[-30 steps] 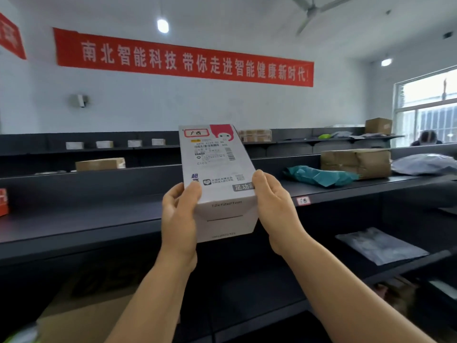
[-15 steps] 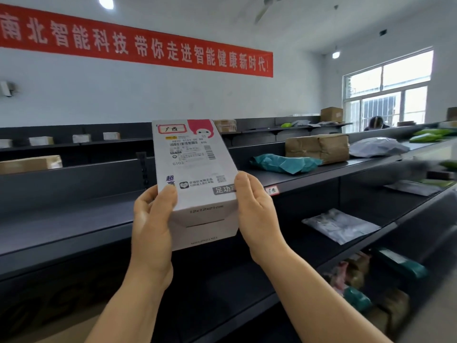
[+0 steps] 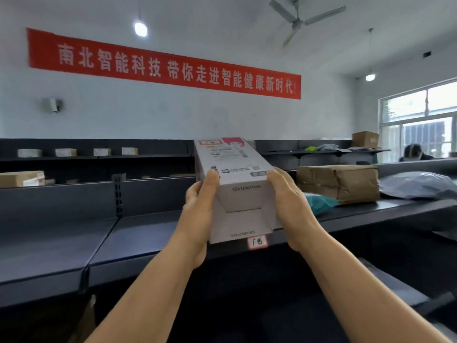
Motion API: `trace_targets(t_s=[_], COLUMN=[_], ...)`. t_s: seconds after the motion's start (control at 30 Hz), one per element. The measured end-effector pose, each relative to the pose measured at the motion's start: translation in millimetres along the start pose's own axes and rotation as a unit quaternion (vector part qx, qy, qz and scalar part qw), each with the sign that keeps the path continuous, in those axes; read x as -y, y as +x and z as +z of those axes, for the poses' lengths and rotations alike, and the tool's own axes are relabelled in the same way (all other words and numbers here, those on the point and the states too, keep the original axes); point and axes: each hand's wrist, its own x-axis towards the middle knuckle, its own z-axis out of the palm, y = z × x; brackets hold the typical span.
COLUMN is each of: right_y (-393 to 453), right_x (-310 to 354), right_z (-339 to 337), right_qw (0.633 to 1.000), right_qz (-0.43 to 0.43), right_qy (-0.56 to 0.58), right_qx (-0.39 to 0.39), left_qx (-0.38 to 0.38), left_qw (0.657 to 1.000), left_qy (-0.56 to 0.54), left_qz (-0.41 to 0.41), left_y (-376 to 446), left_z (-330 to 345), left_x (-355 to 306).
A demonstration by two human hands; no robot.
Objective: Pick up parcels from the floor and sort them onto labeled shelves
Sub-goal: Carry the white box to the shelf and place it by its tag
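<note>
A white parcel box (image 3: pixel 237 184) with a shipping label and a pink corner is tilted away from me, its near end facing the camera. My left hand (image 3: pixel 200 206) grips its left side and my right hand (image 3: pixel 289 201) grips its right side. The box hovers over the front edge of the dark top shelf (image 3: pixel 138 233), just above a small red-bordered shelf label (image 3: pixel 257 242). The far end of the box reaches over the shelf surface.
On the same shelf to the right lie a teal bag (image 3: pixel 319 203), a brown taped parcel (image 3: pixel 338 181) and a grey poly bag (image 3: pixel 418 185). Farther shelves hold small boxes (image 3: pixel 65 152). A person (image 3: pixel 413 152) sits at the far right by the window.
The box has tipped forward from upright to nearly flat and moved toward the shelf edge above the label. The camera view swung back to the left.
</note>
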Motion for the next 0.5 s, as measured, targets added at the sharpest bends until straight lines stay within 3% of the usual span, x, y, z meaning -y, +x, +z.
trace_targets(t_s=[0.23,0.5], right_y=[86.2,127.2], right_x=[-34.3,-77.7], right_z=[-30.4,-40.6], right_qw=[0.996,0.988], right_qz=[0.065,0.109], right_qy=[-0.051,-0.100], right_qx=[0.020,0.052], left_qx=[-0.058,-0.111], left_qw=[0.995,0.975], left_qy=[0.057,0.109], left_qz=[-0.058,-0.158], left_y=[88.3,127.4], left_z=[42.6,61.0], left_x=[19.8,46.4])
